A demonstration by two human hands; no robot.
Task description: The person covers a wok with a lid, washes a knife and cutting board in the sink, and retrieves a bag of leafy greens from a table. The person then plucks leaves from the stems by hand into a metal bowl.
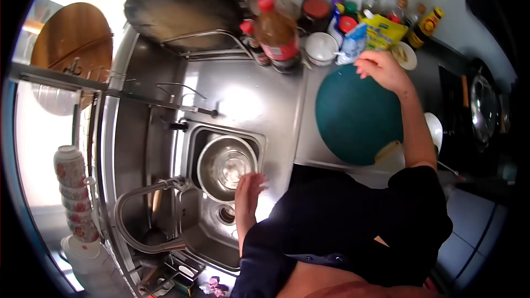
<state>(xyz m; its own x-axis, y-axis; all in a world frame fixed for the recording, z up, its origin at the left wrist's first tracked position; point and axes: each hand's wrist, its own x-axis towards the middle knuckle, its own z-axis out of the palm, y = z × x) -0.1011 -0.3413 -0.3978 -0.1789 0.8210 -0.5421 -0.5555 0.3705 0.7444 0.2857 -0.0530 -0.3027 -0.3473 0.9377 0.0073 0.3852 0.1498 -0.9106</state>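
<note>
Blue packet near the right hand, steel bowl near the left

The blue packet [353, 43] stands at the far edge of a round green board [353, 113] on the right part of the counter [276, 110]. The right hand [382, 70] is over the board's far side, just beside the packet, its fingers curled; whether they touch the packet or pinch anything, I cannot tell. A yellow packet [385, 32] stands right of the blue one, a lidded white bowl [322, 47] left of it, and a large red-capped bottle [277, 33] farther left. A pale object [388, 152], too unclear to name, lies at the board's near right edge.

To the left, the steel bowl [212, 175] sits in the sink [201, 226]. The left hand [252, 189] is at the bowl's near right side, fingers loosely apart and holding nothing visible. The curved faucet [122, 218] is left of the sink.
</note>
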